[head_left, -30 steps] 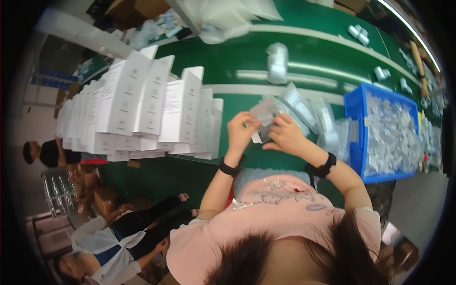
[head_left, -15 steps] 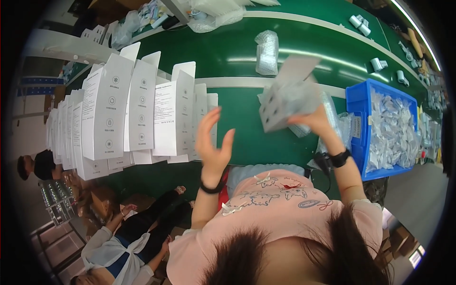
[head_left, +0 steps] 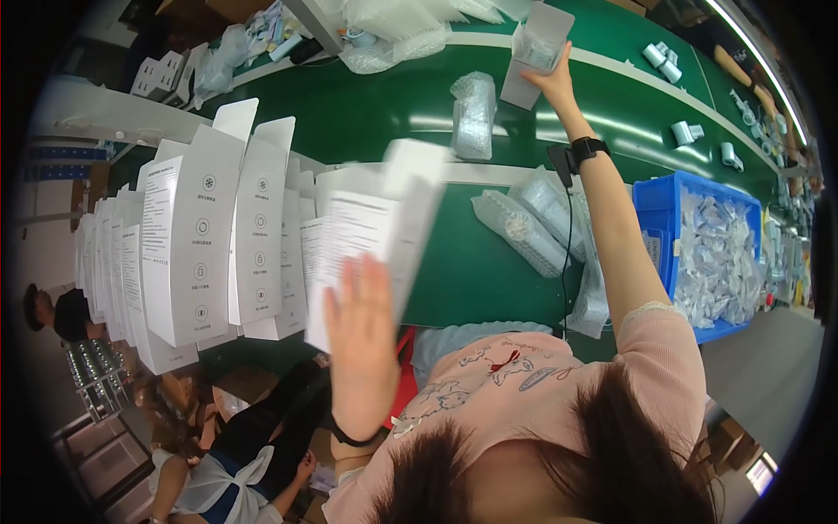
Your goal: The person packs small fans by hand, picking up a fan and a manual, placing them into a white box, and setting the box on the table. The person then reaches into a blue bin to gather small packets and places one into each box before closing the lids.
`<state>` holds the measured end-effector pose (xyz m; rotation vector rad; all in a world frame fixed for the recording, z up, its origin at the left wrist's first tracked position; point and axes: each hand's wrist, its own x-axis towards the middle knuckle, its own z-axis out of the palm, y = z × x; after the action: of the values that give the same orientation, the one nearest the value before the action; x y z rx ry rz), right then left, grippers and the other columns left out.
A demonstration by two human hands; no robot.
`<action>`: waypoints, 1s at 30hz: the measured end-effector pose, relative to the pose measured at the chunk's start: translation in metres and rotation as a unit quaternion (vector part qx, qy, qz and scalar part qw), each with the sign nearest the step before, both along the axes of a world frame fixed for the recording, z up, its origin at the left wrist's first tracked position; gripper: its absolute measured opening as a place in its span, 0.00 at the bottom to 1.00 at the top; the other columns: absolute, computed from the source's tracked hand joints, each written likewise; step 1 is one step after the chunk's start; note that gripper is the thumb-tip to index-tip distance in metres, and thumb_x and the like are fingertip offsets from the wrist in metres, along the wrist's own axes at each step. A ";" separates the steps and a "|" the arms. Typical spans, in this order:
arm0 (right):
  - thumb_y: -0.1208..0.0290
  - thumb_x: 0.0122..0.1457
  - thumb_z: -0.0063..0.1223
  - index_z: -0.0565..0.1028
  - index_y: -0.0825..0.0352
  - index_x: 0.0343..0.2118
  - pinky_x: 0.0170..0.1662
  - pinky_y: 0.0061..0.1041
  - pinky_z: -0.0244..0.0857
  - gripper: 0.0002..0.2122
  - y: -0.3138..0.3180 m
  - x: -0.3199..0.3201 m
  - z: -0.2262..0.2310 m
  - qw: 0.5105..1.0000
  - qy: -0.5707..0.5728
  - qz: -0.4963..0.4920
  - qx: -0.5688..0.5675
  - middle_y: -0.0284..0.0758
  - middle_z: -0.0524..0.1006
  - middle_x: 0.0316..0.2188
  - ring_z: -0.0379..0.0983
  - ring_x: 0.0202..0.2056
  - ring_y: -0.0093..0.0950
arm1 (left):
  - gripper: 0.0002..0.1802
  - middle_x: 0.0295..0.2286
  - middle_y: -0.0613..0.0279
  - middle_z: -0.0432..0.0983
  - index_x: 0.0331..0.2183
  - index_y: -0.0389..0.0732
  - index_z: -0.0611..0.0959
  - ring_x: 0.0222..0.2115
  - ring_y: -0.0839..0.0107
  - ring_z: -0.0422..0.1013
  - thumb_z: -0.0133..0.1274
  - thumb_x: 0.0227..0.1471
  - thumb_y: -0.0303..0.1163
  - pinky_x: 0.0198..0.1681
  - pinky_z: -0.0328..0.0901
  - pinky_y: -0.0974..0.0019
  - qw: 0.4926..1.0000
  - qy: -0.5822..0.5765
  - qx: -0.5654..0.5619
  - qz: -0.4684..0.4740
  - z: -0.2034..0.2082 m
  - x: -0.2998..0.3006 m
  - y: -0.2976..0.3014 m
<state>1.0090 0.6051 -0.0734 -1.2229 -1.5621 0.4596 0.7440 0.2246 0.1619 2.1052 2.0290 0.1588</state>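
Note:
My right hand [head_left: 553,86] reaches far forward and is closed round an open white box [head_left: 522,86]. Inside this box a bubble-wrapped item [head_left: 539,48] shows below the raised flap. The box is over the green belt [head_left: 393,103]. At the left, my left hand [head_left: 363,336] grips a tall white box [head_left: 356,223], its fingers lying along the printed face. That box leans to the right at the near end of the row and is smeared by motion; my thumb is hidden. Several bubble-wrapped packs [head_left: 521,232] lie on the green table between my arms.
A row of upright white boxes [head_left: 199,236] with raised flaps fills the left. One bubble-wrapped pack [head_left: 474,115] lies on the belt. At the right stands a blue bin [head_left: 656,194] of small bagged parts [head_left: 717,258]. A cable [head_left: 569,262] hangs near my right arm. Another person [head_left: 231,463] sits lower left.
My right hand has carried its box forward from the table to over the belt. My left hand, open before, has taken hold of a white box, which now tilts out of the row.

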 end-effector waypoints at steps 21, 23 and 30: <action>0.57 0.42 0.53 0.37 0.68 0.58 0.36 0.33 0.66 0.45 -0.037 -0.161 -0.014 0.890 -0.277 0.142 -0.332 0.48 0.74 0.32 0.72 0.33 0.41 | 0.34 0.41 0.52 0.60 0.49 0.35 0.62 0.41 0.60 0.60 0.57 0.41 0.32 0.45 0.57 0.65 0.906 -0.354 -0.046 0.227 -0.280 0.001 0.027; 0.65 0.41 0.53 0.39 0.63 0.58 0.36 0.32 0.66 0.43 -0.040 -0.142 -0.010 0.939 -0.159 0.158 -0.262 0.46 0.74 0.30 0.72 0.32 0.39 | 0.32 0.42 0.53 0.58 0.45 0.35 0.65 0.41 0.61 0.59 0.60 0.39 0.34 0.44 0.57 0.65 0.856 -0.459 -0.088 0.222 -0.282 -0.002 0.026; 0.75 0.35 0.51 0.43 0.57 0.58 0.52 0.30 0.53 0.43 -0.127 -0.066 0.104 0.935 0.180 0.260 -0.163 0.38 0.56 0.52 0.54 0.52 0.33 | 0.27 0.42 0.51 0.54 0.35 0.37 0.66 0.46 0.55 0.54 0.61 0.36 0.36 0.47 0.53 0.60 0.837 -0.499 -0.011 0.225 -0.222 0.000 0.029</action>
<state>0.9434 0.4784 0.0310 -0.8771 -1.5106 1.2570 0.7441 0.2535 -0.0602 1.0366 1.7103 1.0427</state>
